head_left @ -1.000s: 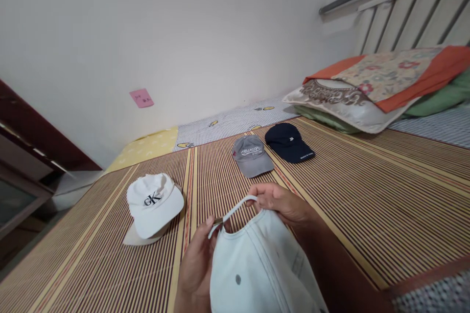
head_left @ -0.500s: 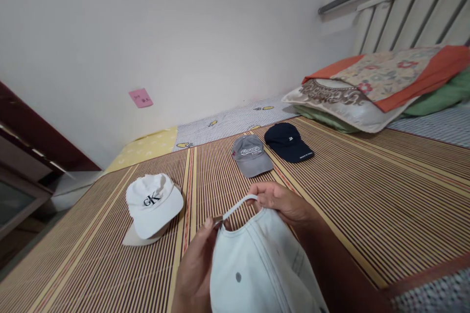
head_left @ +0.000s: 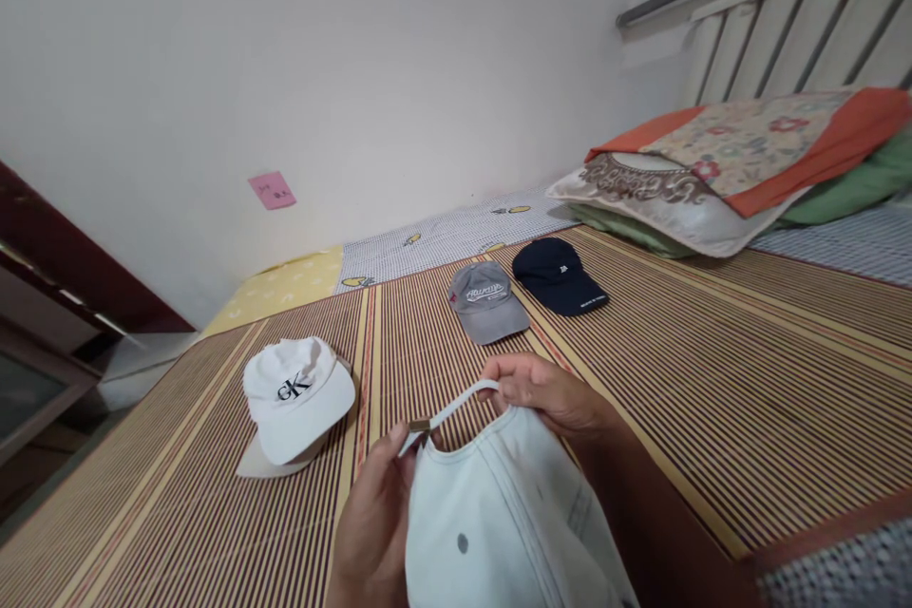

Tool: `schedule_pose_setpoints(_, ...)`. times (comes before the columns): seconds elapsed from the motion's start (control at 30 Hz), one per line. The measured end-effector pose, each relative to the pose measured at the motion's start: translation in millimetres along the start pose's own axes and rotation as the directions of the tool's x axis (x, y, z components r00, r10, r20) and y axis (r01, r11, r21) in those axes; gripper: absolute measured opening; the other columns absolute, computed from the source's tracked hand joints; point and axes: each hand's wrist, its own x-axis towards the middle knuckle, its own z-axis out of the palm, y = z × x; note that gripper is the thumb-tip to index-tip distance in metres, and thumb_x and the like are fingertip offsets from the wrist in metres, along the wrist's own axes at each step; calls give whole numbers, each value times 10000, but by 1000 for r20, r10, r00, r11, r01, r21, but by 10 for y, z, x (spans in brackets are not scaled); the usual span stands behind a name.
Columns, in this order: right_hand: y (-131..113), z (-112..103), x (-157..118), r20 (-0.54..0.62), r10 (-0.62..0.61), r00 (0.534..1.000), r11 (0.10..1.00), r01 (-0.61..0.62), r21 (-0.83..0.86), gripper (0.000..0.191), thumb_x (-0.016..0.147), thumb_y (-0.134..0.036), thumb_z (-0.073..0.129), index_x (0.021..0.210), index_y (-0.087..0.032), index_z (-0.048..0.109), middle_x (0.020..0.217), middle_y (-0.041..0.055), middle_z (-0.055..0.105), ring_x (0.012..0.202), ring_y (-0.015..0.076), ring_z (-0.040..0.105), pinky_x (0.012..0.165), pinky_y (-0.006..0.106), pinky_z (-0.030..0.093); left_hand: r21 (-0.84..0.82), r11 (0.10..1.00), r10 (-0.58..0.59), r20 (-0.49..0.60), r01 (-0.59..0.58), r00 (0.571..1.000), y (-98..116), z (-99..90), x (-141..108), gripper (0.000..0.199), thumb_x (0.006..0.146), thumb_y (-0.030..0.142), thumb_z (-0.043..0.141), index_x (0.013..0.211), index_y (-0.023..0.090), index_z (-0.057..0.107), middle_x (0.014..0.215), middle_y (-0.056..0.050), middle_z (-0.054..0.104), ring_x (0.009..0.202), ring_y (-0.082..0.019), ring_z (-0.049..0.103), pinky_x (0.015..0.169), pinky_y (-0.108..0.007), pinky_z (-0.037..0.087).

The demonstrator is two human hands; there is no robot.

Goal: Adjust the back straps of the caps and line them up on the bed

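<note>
A pale mint-white cap (head_left: pixel 484 522) is held between my hands, with its back opening and strap (head_left: pixel 456 407) facing up. My left hand (head_left: pixel 377 503) pinches the strap end beside a metal buckle (head_left: pixel 419 426). At the other end of the strap, my right hand (head_left: pixel 545 391) grips the strap and cap edge. To the left lies a white cap with black letters (head_left: pixel 299 399), on top of a beige cap (head_left: pixel 267 461). A grey cap (head_left: pixel 488 304) and a navy cap (head_left: pixel 560 275) lie side by side beyond my hands.
The caps lie on a striped bamboo mat (head_left: pixel 712 380). Stacked pillows (head_left: pixel 684 190) with an orange floral cover (head_left: pixel 769 147) are at the back right, near a radiator (head_left: pixel 805 28). A pink note (head_left: pixel 272 190) is on the wall (head_left: pixel 399 66).
My left hand has shifted slightly left and down along the strap, and the buckle shows more clearly. My right hand has barely moved.
</note>
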Motion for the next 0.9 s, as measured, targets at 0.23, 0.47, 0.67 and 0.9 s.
schedule_pose_setpoints(0.23, -31, 5, -16, 19, -6, 1000, 997, 7, -83, 349, 829, -457, 789, 925, -134, 699, 636, -32, 562, 482, 56, 371, 412, 169, 248, 78, 996, -37, -38, 40, 999, 21, 109, -111, 195, 699, 282, 877, 772, 159, 746, 759, -47, 767, 788, -220, 741, 781, -294, 598)
schedule_pose_setpoints(0.47, -55, 15, -26, 2, -2, 1000, 996, 3, -86, 359, 819, -469, 796, 915, -143, 680, 655, -28, 577, 509, 62, 400, 427, 172, 251, 75, 997, -7, 5, 7, 1000, 25, 71, -101, 156, 665, 220, 891, 743, 163, 768, 706, -35, 760, 815, -232, 752, 829, -315, 607)
schedule_pose_setpoints(0.67, -65, 13, -38, 7, -3, 1000, 997, 4, -80, 341, 819, -447, 800, 911, -143, 677, 654, -34, 581, 502, 58, 402, 444, 175, 268, 96, 995, -21, 28, 18, 999, 26, 23, -86, 193, 654, 207, 903, 802, 161, 788, 752, -46, 786, 771, -222, 753, 830, -329, 610)
schedule_pose_setpoints(0.9, -57, -22, -56, -27, 1, 1000, 998, -3, -70, 333, 808, -429, 807, 916, -140, 680, 655, -27, 587, 507, 64, 410, 443, 179, 267, 163, 987, -8, 48, 0, 999, 28, 94, -156, 225, 647, 231, 909, 806, 164, 765, 716, -6, 764, 687, -169, 726, 784, -279, 588)
